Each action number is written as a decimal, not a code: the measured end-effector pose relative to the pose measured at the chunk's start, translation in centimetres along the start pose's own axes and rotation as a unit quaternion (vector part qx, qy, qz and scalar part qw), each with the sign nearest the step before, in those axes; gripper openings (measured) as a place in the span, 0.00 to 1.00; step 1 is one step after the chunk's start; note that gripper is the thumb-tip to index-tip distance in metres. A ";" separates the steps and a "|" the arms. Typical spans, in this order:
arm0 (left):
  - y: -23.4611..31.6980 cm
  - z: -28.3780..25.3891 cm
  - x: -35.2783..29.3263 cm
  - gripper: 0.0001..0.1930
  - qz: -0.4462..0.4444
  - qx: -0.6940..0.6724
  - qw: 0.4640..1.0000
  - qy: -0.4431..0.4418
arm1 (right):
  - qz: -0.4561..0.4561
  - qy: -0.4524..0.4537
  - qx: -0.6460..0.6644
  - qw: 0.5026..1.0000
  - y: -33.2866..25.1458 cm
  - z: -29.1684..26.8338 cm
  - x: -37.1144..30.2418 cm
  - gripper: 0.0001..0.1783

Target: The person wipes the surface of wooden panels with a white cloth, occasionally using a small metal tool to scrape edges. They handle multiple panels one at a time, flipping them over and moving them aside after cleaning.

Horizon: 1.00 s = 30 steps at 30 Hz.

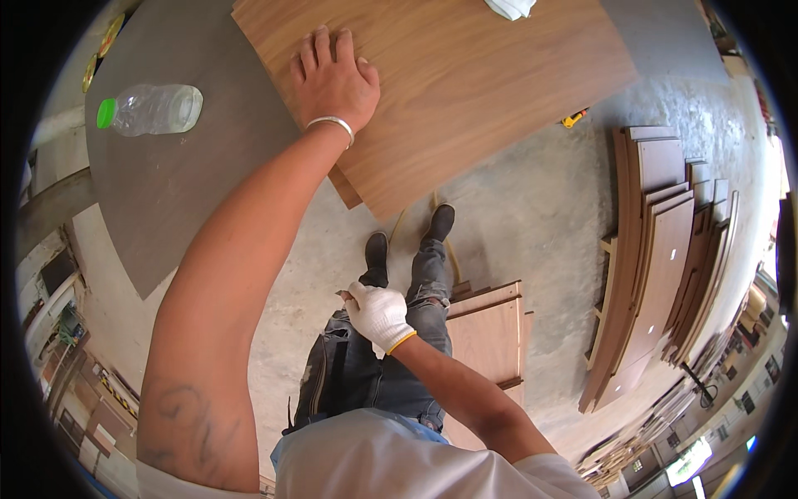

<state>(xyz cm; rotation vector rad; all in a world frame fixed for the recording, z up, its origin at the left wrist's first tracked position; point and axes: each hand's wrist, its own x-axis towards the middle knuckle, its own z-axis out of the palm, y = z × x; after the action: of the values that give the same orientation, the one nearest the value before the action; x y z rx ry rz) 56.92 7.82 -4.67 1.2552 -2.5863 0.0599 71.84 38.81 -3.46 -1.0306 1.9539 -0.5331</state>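
Note:
My bare left hand (334, 79), with a silvery bangle at the wrist, lies with fingers spread on a brown wood-grain panel (465, 91). Beneath that panel a second board (345, 188) juts out at the near left corner. My right hand (378, 314) wears a white knit glove with a yellow cuff edge and is held over my thighs, apart from the panel. Its fingers are curled together; a small dark bit shows at the fingertips, too small to name. A crumpled white thing (510, 7) rests on the panel's far side.
A clear bottle with a green cap (158, 109) lies on the grey surface at left. On the floor, a yellow tool (574, 118) lies right of the panel. Stacked brown boards (657, 258) stand at right, more panels (486, 341) beside my legs. A hose or cord runs near my boots.

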 end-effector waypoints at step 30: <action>0.7 -3.0 0.4 0.30 -0.032 -0.075 0.994 -0.078 | 0.016 -0.281 0.436 0.855 -16.7 -4.2 18.0 0.25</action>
<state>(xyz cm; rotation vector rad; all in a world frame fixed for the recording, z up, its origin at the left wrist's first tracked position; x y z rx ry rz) 56.77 8.41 -1.63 1.3344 -2.6206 -0.2503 70.51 14.40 1.53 -0.4685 1.0046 -0.8696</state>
